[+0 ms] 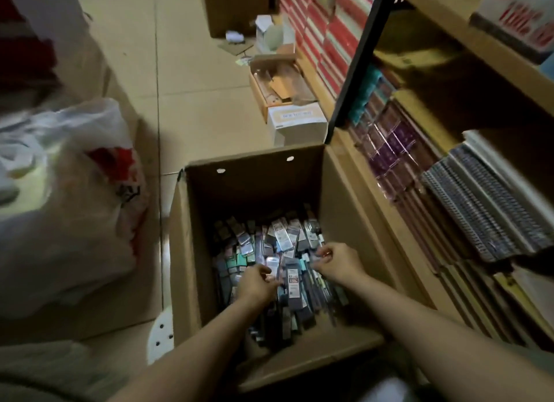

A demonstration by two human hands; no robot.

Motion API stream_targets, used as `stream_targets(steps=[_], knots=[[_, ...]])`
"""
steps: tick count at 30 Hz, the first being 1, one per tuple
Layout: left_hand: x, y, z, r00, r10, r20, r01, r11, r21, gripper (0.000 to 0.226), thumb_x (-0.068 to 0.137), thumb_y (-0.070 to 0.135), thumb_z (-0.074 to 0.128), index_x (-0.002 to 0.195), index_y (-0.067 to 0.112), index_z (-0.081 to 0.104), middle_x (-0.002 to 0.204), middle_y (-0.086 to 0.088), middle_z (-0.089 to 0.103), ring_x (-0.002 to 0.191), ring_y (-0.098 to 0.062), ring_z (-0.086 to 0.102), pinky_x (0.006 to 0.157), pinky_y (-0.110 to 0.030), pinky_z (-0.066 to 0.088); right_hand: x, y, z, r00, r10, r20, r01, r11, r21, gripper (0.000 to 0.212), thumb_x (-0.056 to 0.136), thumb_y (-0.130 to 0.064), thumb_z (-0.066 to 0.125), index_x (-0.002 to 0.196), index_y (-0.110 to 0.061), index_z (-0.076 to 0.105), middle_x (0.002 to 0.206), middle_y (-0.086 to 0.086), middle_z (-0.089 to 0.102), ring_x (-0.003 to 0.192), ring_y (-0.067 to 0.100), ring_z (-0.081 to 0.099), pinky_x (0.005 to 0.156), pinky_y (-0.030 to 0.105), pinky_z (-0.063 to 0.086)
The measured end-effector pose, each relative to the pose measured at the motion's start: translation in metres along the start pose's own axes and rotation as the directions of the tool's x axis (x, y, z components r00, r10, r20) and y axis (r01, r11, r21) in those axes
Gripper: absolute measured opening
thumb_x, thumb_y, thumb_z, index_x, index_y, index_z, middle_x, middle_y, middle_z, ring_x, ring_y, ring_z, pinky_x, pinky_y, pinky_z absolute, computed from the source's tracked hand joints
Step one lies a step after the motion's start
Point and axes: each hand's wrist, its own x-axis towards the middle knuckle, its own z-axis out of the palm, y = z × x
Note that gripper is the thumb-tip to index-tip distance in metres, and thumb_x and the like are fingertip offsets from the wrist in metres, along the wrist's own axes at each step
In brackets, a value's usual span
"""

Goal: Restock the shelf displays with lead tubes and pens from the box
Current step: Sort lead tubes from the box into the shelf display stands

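While you reach into the box (192,252), both hands sit on the packets (295,277).
Left hand (257,284) fingers curl over packets; right hand (337,262) pinches one packet edge.

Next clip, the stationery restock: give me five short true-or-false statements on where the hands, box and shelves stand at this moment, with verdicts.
1. Both hands are inside the cardboard box. True: the left hand and right hand are down among the packets.
2. The box is empty. False: packets cover its bottom.
3. The shelf unit stands on the person's right. True.
4. A plastic bag lies inside the box. False: it sits on the floor left of the box.
5. The right hand rests on the spiral notebooks. False: it is in the box.
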Motion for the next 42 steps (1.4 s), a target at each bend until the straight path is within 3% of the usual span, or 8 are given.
stream_targets(steps=[4,11,18,25,31,34,37,42], knots=[[0.006,-0.006,0.016,0.996,0.009,-0.090,-0.005,0.999,0.050,0.034,0.083,0.015,0.074,0.114,0.011,0.060,0.115,-0.005,0.062,0.102,-0.018,0.059,0.093,-0.036,0.052,0.015,0.011,0.034,0.992,0.057,0.116,-0.046,0.995,-0.094,0.037,0.081,-0.026,0.078,0.112,-0.013,0.062,0.120,0.006,0.064,0.105,0.019,0.061,0.091,0.029,0.051],[0.010,-0.003,0.024,0.966,0.100,-0.240,-0.043,0.972,0.232,0.038,0.084,0.008,0.069,0.117,0.021,0.053,0.119,0.004,0.056,0.105,-0.015,0.055,0.083,-0.027,0.049,0.029,0.018,0.072,0.996,0.048,0.079,-0.034,0.984,-0.173,0.053,0.076,-0.052,0.077,0.110,-0.016,0.056,0.103,0.002,0.064,0.086,0.016,0.057,0.071,0.027,0.047],[0.016,0.002,0.026,0.970,0.006,-0.243,0.036,0.985,0.166,0.034,0.087,0.017,0.069,0.117,0.016,0.054,0.111,-0.003,0.060,0.106,-0.022,0.057,0.088,-0.038,0.052,0.035,0.023,0.067,0.996,0.057,0.062,-0.050,0.994,-0.100,0.036,0.079,-0.035,0.079,0.100,-0.014,0.059,0.090,0.004,0.066,0.086,0.019,0.062,0.071,0.026,0.047],[0.005,0.002,0.027,0.956,-0.129,-0.264,0.053,0.960,-0.277,0.012,0.098,0.019,0.053,0.108,0.017,0.058,0.095,0.004,0.063,0.081,-0.011,0.056,0.070,-0.028,0.046,0.029,0.016,0.041,0.966,0.121,0.228,-0.190,0.932,0.310,0.008,0.089,-0.005,0.067,0.090,-0.009,0.061,0.071,0.002,0.055,0.063,0.013,0.058,0.050,0.019,0.054],[-0.008,0.015,0.025,0.992,-0.094,0.079,0.123,0.791,-0.599,0.019,0.097,0.015,0.055,0.115,0.008,0.054,0.108,-0.018,0.068,0.102,-0.034,0.066,0.092,-0.053,0.052,0.013,-0.001,0.038,0.979,0.009,0.206,-0.100,0.892,0.441,0.013,0.090,-0.005,0.066,0.102,-0.003,0.062,0.075,0.006,0.057,0.067,0.014,0.061,0.054,0.022,0.058],[-0.009,0.016,0.025,0.993,-0.045,0.109,0.106,0.745,-0.659,0.017,0.095,0.014,0.059,0.112,0.016,0.054,0.104,-0.005,0.068,0.091,-0.014,0.070,0.077,-0.032,0.059,0.008,-0.008,0.045,0.990,-0.020,0.141,-0.048,0.885,0.463,0.024,0.090,-0.008,0.067,0.111,0.001,0.064,0.085,0.010,0.063,0.074,0.019,0.064,0.066,0.027,0.060],[-0.005,0.012,0.024,0.995,-0.096,0.037,0.096,0.732,-0.674,0.013,0.096,0.008,0.056,0.108,0.014,0.054,0.103,-0.005,0.069,0.084,-0.017,0.067,0.069,-0.027,0.054,0.009,-0.005,0.045,0.995,-0.099,0.035,0.095,0.991,0.097,0.040,0.093,-0.027,0.064,0.129,-0.009,0.060,0.123,0.010,0.062,0.114,0.024,0.059,0.099,0.034,0.048],[-0.001,0.009,0.023,0.980,-0.200,0.018,0.159,0.718,-0.678,0.017,0.096,0.009,0.057,0.112,0.011,0.051,0.116,-0.010,0.064,0.092,-0.025,0.065,0.074,-0.031,0.053,0.010,0.020,0.055,0.968,0.129,0.217,-0.041,0.928,-0.370,0.090,0.095,-0.048,0.051,0.153,-0.029,-0.015,0.158,0.015,-0.025,0.147,0.035,-0.016,0.119,0.052,0.002]])
